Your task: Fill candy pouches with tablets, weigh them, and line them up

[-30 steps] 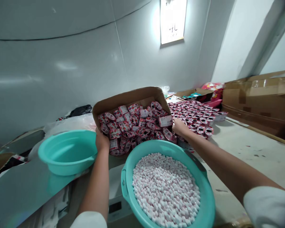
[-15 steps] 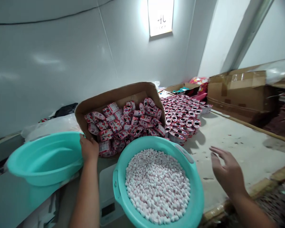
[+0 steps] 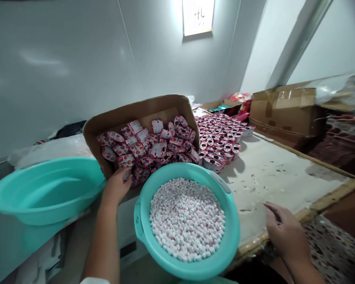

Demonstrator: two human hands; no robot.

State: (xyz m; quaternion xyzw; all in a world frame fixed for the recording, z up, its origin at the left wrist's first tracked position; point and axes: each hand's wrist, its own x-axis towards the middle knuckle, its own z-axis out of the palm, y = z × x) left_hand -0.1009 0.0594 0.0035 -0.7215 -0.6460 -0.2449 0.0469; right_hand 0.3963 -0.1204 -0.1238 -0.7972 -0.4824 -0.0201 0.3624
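Observation:
My left hand (image 3: 117,187) is at the front left of a tilted cardboard box (image 3: 136,109) full of small red-and-white printed cartons (image 3: 137,150). Its fingers bend around one carton at the pile's lower edge, partly hidden. A turquoise basin (image 3: 232,232) stands in front of me, filled with small pale pink-white candies (image 3: 187,221). Past the basin's right side, my right hand (image 3: 286,234) hovers near the table's front edge, loosely open and holding nothing.
Another turquoise basin (image 3: 47,189) is at the left. Many oval cartons (image 3: 219,138) stand upright with their open tops showing, right of the box. The worn pale table (image 3: 263,177) has a wooden edge. Large brown cardboard boxes (image 3: 281,110) sit at the back right.
My left hand has gone from the box's left rim to the cartons inside. My right hand has come down and nearer the table edge. The camera view has shifted slightly.

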